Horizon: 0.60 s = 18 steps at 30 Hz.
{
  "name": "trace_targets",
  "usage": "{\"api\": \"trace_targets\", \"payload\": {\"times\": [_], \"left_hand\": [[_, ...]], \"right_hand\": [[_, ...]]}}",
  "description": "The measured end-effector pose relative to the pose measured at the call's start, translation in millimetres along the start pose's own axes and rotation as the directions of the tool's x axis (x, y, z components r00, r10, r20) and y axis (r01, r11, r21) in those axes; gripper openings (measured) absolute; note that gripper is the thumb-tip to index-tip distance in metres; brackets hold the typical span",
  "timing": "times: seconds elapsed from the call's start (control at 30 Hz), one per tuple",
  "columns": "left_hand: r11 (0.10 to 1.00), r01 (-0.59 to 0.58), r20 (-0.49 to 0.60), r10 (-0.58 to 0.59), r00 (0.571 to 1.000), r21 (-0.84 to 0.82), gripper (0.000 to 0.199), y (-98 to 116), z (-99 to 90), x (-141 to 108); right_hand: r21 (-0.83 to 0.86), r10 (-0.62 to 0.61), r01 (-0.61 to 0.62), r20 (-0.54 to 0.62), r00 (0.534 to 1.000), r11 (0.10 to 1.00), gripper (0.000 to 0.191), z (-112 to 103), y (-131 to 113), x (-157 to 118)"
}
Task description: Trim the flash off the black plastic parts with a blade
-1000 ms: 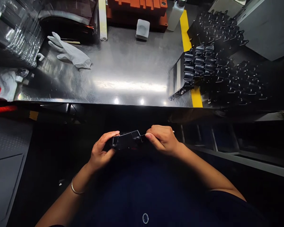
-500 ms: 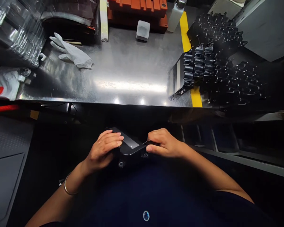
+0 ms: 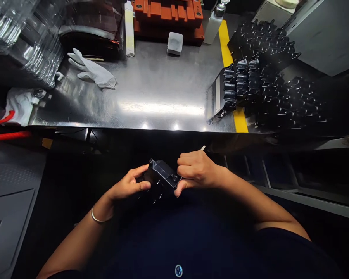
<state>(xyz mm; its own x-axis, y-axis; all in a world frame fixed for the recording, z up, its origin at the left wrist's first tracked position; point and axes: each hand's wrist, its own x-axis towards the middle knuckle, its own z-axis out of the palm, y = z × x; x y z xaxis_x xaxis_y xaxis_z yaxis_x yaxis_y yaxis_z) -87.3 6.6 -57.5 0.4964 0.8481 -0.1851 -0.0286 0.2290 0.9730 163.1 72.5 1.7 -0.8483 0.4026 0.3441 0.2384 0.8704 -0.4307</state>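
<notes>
Below the bench edge, in front of my body, is a black moulded plastic part (image 3: 164,173), tilted, with small pegs on its underside. My left hand (image 3: 129,184) grips its left side between thumb and fingers. My right hand (image 3: 196,172) is closed at the part's right end, its thumb by the lower right corner. From the top of that fist pokes the pale end of a thin tool (image 3: 203,148); the rest of it is hidden in the fingers. Similar black parts (image 3: 241,83) stand in rows at the right of the bench.
On the metal bench (image 3: 163,85) lie a white glove (image 3: 94,71) and a pale block (image 3: 175,43). Behind stand an orange-red fixture (image 3: 168,17) and a pump bottle (image 3: 214,25). Stacked clear plastic trays (image 3: 37,50) rise at left. Yellow tape (image 3: 240,120) runs along the right.
The black part has been turned from its flat, silver-panelled face to an edge, with its pegs now showing. My left hand has shifted its grip. A pale tool end now shows above my right fist.
</notes>
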Motion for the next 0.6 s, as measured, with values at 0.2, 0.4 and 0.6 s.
{"api": "trace_targets", "payload": {"times": [0.2,0.4,0.6], "left_hand": [[0.999,0.027,0.01,-0.027,1.0,-0.043,0.049,3,3.5,2],[0.996,0.05,0.003,-0.05,0.999,-0.068,0.053,-4,5.2,3],[0.964,-0.016,-0.04,0.028,0.999,0.267,0.044,21,-9.8,7]], "right_hand": [[0.005,0.049,-0.049,-0.072,0.996,0.999,0.066,5,-1,-1],[0.102,0.121,-0.116,-0.051,0.991,0.988,0.065,8,1,-6],[0.519,0.354,-0.325,0.046,0.934,0.79,0.056,15,6,-14]]}}
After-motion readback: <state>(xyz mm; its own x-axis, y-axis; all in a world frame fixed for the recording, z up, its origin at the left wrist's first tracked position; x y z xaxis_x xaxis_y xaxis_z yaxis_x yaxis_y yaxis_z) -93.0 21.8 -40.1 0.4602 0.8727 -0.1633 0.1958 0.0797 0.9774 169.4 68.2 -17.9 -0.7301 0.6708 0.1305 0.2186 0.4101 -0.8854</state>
